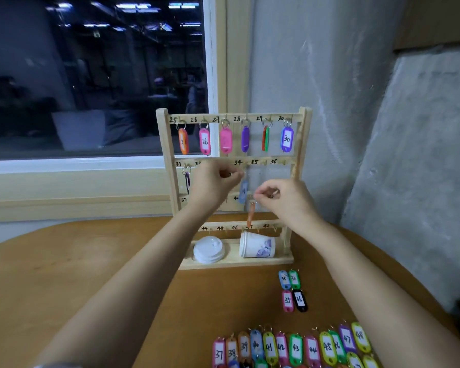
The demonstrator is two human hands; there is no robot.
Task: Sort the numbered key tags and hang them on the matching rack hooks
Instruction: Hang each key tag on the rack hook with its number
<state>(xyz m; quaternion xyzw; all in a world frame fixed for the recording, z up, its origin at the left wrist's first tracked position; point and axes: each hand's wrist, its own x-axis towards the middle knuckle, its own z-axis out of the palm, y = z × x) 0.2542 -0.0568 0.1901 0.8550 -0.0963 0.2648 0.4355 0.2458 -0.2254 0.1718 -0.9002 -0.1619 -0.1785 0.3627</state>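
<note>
Standing upright at the far side of a round wooden table (pixel 91 274), against a window (pixel 96 75) and a grey wall (pixel 343 102): one wooden rack (pixel 304 134) with numbered rails. Hanging along the top rail, marked 25 to 30: six key tags, among them a pink tag 26 (pixel 204 141) and a blue tag 30 (pixel 287 139). Hanging under 31 on the second rail: one dark tag (pixel 187 180), seen edge-on.

Reaching up to that second rail: the left hand (pixel 214 181), fingers pinched together on the ring of a pale blue tag (pixel 243 192) near the mark 34; whether the ring is on a hook cannot be told. Hovering just right and lower: the right hand (pixel 282 197), thumb and forefinger closed on the ring of an orange tag (pixel 251 215), dangling in front of the lower rails.

Lying on the rack's base: one white lid (pixel 208 248) and one paper cup (pixel 256 245) on its side.

Waiting on the table right of the rack: four loose tags in a small cluster (pixel 292 290), two of them reading 35 and 36. Lining the near edge: a row of tags (pixel 295 346) reading 37 to 48, with more below cut off, their count unclear.
</note>
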